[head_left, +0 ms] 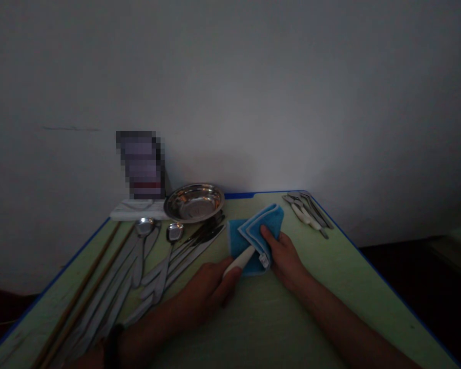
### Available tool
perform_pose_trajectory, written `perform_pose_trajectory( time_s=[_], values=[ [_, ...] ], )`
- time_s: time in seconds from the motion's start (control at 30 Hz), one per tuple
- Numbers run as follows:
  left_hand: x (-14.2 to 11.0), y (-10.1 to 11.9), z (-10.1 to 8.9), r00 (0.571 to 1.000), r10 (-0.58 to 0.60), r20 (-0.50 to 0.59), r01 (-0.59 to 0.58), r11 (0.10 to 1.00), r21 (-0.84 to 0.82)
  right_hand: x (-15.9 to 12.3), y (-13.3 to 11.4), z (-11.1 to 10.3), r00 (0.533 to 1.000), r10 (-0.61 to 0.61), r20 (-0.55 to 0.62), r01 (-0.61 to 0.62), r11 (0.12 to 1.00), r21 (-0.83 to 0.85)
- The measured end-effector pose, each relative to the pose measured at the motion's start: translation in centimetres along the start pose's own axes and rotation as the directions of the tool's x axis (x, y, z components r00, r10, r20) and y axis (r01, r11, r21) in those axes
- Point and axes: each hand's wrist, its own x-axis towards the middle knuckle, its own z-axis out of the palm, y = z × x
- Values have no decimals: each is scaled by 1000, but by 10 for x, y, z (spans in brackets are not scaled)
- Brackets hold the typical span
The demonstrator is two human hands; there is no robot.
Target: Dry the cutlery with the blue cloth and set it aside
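My left hand (218, 284) is closed round the white handle (239, 260) of a utensil. The far end of that utensil is wrapped in a folded blue cloth (249, 236), so its kind is hidden. My right hand (284, 253) grips the cloth from the right, thumb on top of the fold. A small pale tag (263, 260) hangs from the cloth's edge. Both hands are held over the middle of the table. Just left of the cloth lie several knives (200, 237), and a square-bowled spoon (174, 233) is beside them.
A steel bowl (194, 205) stands at the back near the wall. Wooden chopsticks (88, 287) and several long metal utensils (111, 287) line the left side. White-handled cutlery (305, 212) lies at the back right. A blurred-out device (142, 164) leans on a white stand (136, 209).
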Motion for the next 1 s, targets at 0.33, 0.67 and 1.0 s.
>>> perform_pose_trajectory(
  time_s=[0.33, 0.67, 1.0],
  values=[
    [-1, 1, 0, 999, 16, -44, -17, 1000, -19, 8, -12, 3, 967, 202, -153, -127, 910, 395],
    [0, -3, 3, 989, -15, -147, 4, 997, -77, 6, -19, 2, 986, 163, -30, -124, 848, 515],
    [2, -4, 1, 983, -33, -178, 17, 996, -91, 4, -22, 4, 982, 189, -3, -159, 838, 523]
  ],
)
